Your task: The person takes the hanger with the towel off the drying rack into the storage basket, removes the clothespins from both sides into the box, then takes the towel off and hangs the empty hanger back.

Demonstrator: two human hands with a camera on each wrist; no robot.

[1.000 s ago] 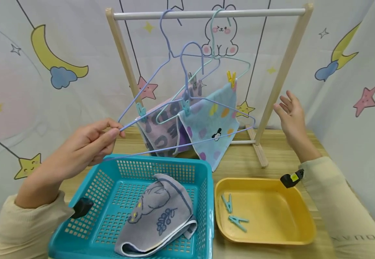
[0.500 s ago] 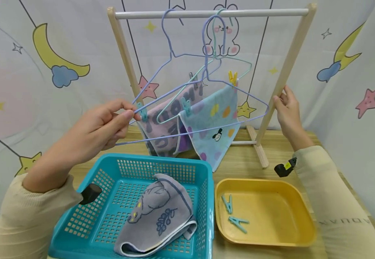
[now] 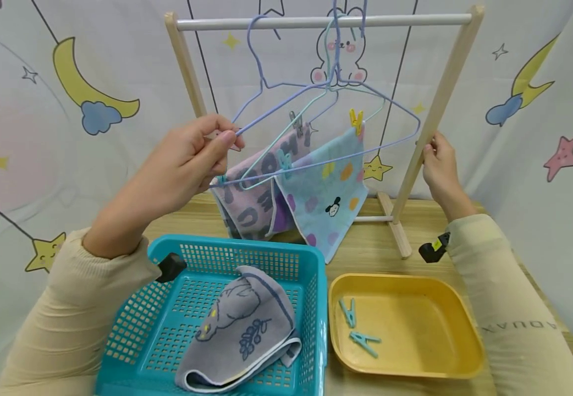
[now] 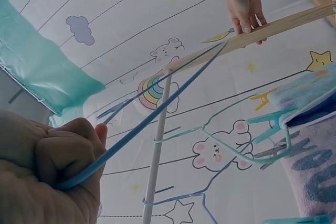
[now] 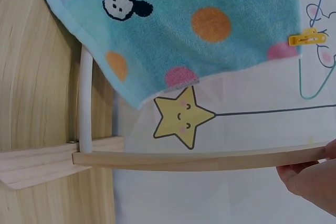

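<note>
My left hand (image 3: pixel 177 159) pinches one end of an empty blue clothes hanger (image 3: pixel 279 110); its hook rises near the rack's top bar. With thumb and fingers about the right post, my right hand (image 3: pixel 442 168) holds the wooden drying rack (image 3: pixel 432 121). On the rack, a green hanger (image 3: pixel 311 102) bears a light blue spotted towel (image 3: pixel 328 176), fixed by a teal clothespin (image 3: pixel 285 159) and a yellow clothespin (image 3: pixel 356 121). Another blue hanger (image 3: pixel 255 52) hangs to its left, with a pink-grey lettered towel (image 3: pixel 247 201) and a grey clothespin (image 3: pixel 296 122).
A teal basket (image 3: pixel 320 308) with a folded grey towel (image 3: pixel 247 324) stands in front on the wooden table (image 3: pixel 365 253). Right of it is a yellow tray (image 3: pixel 430 324) holding two teal clothespins (image 3: pixel 364 342). A patterned curtain (image 3: pixel 133 49) stands behind the rack.
My left hand has lifted the blue hanger up and to the right, toward the top bar. My right hand has reached the right post and taken hold of it.
</note>
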